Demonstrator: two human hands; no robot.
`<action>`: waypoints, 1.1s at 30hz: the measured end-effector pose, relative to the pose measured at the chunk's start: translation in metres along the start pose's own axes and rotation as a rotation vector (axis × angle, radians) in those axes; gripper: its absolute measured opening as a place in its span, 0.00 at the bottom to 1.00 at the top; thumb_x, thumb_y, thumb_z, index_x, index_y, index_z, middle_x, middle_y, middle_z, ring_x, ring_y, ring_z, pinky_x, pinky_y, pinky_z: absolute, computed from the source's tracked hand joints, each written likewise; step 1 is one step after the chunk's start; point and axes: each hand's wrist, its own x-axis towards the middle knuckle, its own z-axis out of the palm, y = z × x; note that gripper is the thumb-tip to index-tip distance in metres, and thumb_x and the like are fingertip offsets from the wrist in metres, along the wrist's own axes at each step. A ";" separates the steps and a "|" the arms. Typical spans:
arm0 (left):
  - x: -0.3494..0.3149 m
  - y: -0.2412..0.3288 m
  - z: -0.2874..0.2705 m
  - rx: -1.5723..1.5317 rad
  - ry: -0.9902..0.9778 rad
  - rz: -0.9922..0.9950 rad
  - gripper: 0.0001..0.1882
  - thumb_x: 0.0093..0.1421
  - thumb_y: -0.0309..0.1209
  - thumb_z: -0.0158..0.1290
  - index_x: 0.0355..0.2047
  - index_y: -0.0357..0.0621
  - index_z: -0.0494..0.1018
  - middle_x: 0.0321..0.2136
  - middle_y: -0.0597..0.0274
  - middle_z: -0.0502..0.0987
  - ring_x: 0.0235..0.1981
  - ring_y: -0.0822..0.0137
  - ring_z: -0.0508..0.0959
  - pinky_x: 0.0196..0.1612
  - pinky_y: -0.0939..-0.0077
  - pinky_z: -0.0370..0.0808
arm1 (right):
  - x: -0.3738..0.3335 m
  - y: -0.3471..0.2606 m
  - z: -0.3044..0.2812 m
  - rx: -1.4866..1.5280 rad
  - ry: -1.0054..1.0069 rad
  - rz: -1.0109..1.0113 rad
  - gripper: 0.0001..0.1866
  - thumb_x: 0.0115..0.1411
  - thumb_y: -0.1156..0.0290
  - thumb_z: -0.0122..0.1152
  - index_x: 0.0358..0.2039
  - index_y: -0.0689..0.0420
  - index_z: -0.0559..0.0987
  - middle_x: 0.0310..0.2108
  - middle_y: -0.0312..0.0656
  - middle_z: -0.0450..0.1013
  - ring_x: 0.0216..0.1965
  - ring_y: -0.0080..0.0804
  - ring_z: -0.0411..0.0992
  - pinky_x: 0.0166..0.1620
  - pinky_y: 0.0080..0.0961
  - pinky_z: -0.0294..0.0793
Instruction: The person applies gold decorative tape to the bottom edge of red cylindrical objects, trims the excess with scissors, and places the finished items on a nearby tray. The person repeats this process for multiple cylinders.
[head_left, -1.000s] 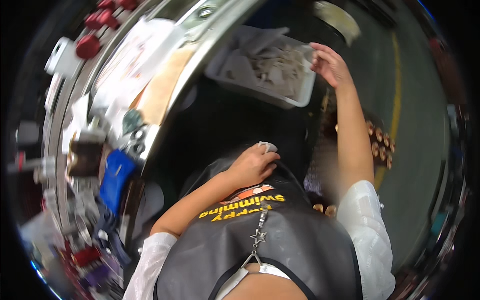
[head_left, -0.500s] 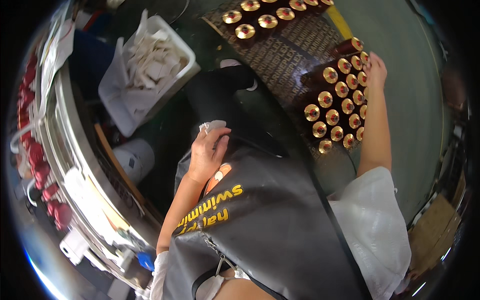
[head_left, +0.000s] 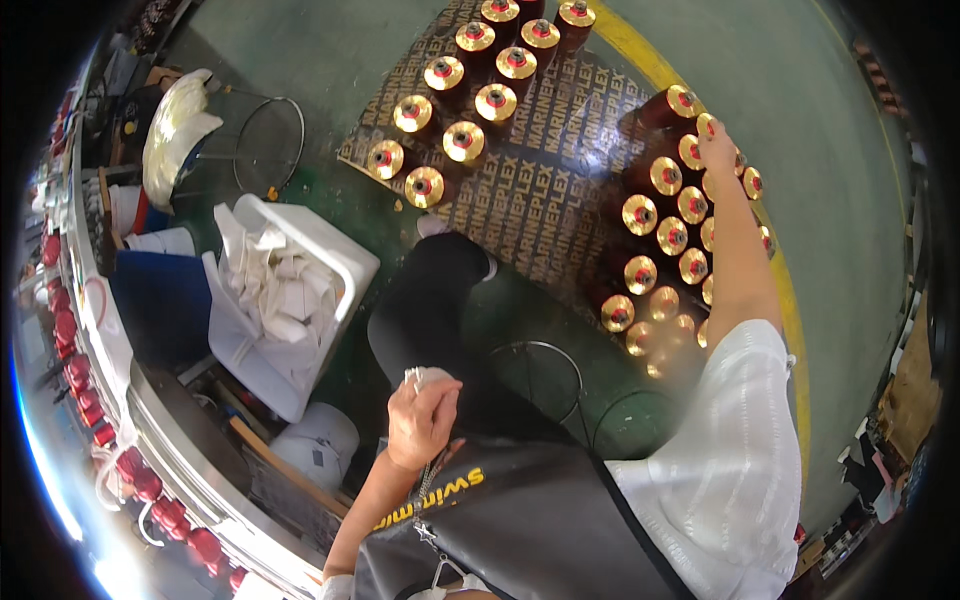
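The right hand [head_left: 716, 148] is stretched forward with the arm straight, resting on the top of a dark red thread bobbin [head_left: 700, 152] in the right-hand cluster of bobbins [head_left: 660, 235]. The fingers are curled over the bobbin's top; whether they are clamped on it cannot be told. That bobbin stands upright near the far end of its cluster, just beside its neighbours, on a dark board [head_left: 545, 190] printed with repeated lettering.

The left hand [head_left: 420, 420] is held close to the body, above a black apron [head_left: 540, 520], its fingers closed together around a small pale wad [head_left: 425, 378], material unclear.

The bobbins are cylindrical, wound in dark red thread, each capped by a shiny gold disc with a red centre. A second group of bobbins [head_left: 470, 110] stands on the far left part of the board, well apart from the first.

The board lies on a green painted floor [head_left: 830, 150] with a yellow stripe [head_left: 785, 300] running past the right cluster. To the left, a white plastic bin [head_left: 335, 255] holds crumpled white paper or cloth pieces. A thin wire ring [head_left: 268, 148] on a stand is beyond it, and two similar rings [head_left: 545, 370] sit near the person's feet. A curved metal machine frame [head_left: 170, 440] lined with red spools [head_left: 70, 350] runs along the left edge.
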 end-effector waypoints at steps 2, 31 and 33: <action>0.023 -0.010 -0.002 0.002 -0.023 0.011 0.09 0.55 0.17 0.59 0.36 0.40 0.78 0.31 0.51 0.80 0.30 0.48 0.79 0.33 0.59 0.76 | 0.035 0.001 0.021 -0.112 -0.039 -0.018 0.30 0.63 0.61 0.58 0.65 0.54 0.69 0.51 0.63 0.76 0.54 0.63 0.74 0.58 0.49 0.73; 0.283 -0.103 0.157 -0.123 -0.126 0.241 0.12 0.61 0.23 0.57 0.46 0.42 0.77 0.36 0.46 0.78 0.36 0.42 0.79 0.39 0.53 0.77 | -0.186 -0.204 0.063 0.101 -0.227 -0.277 0.12 0.59 0.66 0.67 0.34 0.57 0.73 0.28 0.48 0.77 0.30 0.49 0.78 0.31 0.43 0.78; 0.289 -0.111 0.171 -0.111 -0.197 0.204 0.18 0.60 0.23 0.55 0.51 0.44 0.75 0.40 0.41 0.75 0.39 0.39 0.77 0.43 0.50 0.77 | -0.203 -0.210 0.070 0.170 -0.234 -0.229 0.13 0.58 0.66 0.69 0.33 0.56 0.73 0.28 0.46 0.77 0.29 0.48 0.78 0.31 0.42 0.79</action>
